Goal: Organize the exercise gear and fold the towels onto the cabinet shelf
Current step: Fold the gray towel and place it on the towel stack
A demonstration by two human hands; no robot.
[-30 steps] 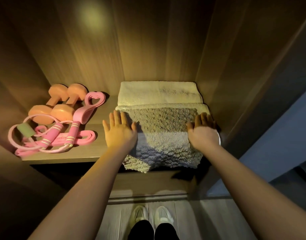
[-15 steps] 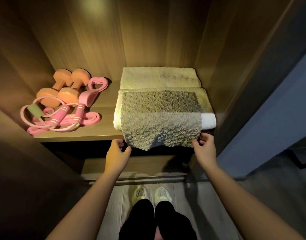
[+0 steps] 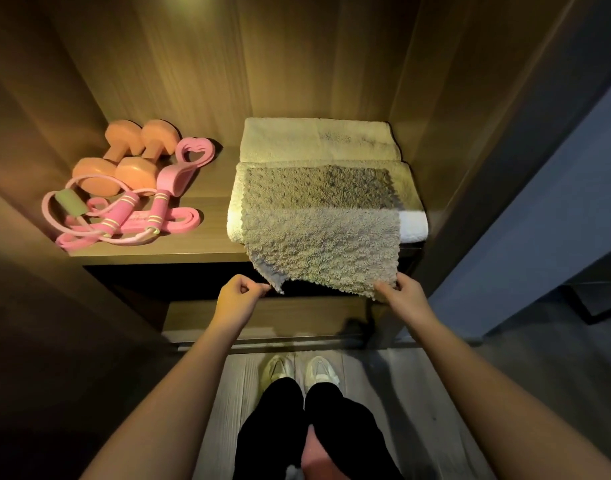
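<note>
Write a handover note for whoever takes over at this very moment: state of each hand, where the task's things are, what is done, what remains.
Left hand: pinches the near-left corner of the grey towel.
Right hand: grips its near-right corner.
Grey towel: lies on the front folded towel, its near end hanging past the shelf edge. The rear folded towel sits behind.
Done: dumbbells and pink bands are grouped on the shelf's left; two towels are folded.
Left: probably fold the grey towel's near end up onto the stack.
</note>
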